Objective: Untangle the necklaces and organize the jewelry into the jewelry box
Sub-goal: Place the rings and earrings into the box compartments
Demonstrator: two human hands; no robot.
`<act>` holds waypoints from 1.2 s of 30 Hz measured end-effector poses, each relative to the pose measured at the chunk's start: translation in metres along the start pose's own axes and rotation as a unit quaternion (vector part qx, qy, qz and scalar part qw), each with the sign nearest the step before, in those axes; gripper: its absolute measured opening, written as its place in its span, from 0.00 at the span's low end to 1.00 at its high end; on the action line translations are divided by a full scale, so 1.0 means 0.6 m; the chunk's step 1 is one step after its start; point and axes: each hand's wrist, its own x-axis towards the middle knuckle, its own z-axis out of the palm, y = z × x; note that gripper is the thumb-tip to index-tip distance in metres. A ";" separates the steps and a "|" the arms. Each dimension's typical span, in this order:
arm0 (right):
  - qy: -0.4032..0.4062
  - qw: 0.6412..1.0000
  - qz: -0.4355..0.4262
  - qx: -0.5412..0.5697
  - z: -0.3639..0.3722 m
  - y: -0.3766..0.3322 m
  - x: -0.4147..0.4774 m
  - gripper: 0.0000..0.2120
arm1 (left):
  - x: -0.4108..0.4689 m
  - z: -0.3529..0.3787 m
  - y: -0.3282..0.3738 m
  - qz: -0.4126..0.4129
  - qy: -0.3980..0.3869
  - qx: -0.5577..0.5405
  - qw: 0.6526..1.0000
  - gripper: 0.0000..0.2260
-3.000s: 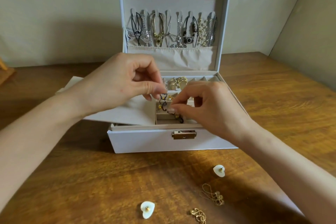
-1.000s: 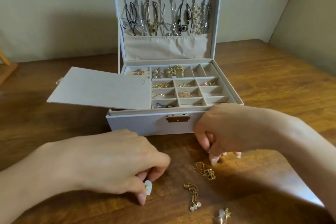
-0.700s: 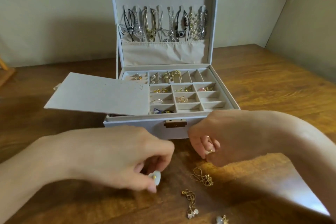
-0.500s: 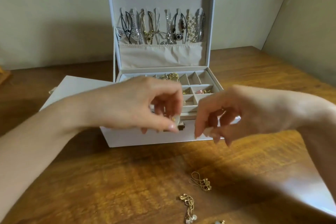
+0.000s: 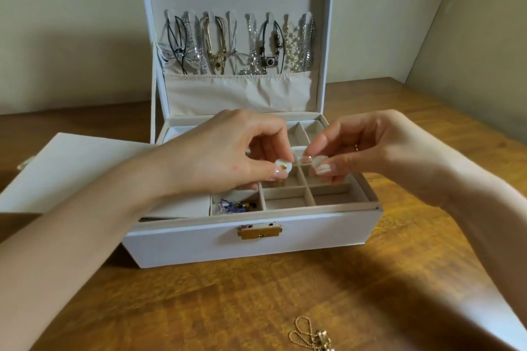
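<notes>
An open white jewelry box (image 5: 256, 242) stands on the wooden table, lid upright, with several necklaces (image 5: 239, 45) hanging inside the lid. My left hand (image 5: 225, 157) pinches a white heart-shaped earring (image 5: 283, 166) above the middle compartments of the divided tray (image 5: 288, 194). My right hand (image 5: 362, 148) pinches a second white heart earring (image 5: 319, 165) right beside it over the same tray. A front-left compartment holds a purple-and-dark beaded piece (image 5: 235, 205). A gold chain piece (image 5: 310, 336) lies on the table at the bottom edge.
A flat beige panel (image 5: 71, 171) juts out from the box's left side, partly under my left forearm. The box has a gold clasp (image 5: 260, 231) on its front. Walls stand close behind and to the right of the table (image 5: 228, 308).
Both hands picked up the heart earrings from the table in front of the box and lifted them over the tray compartments. The view shifted up, leaving only one gold piece visible.
</notes>
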 end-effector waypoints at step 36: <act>0.065 0.948 -0.026 -0.309 0.061 0.003 0.001 0.07 | -0.003 0.022 0.003 -0.020 -0.031 0.326 0.944 0.09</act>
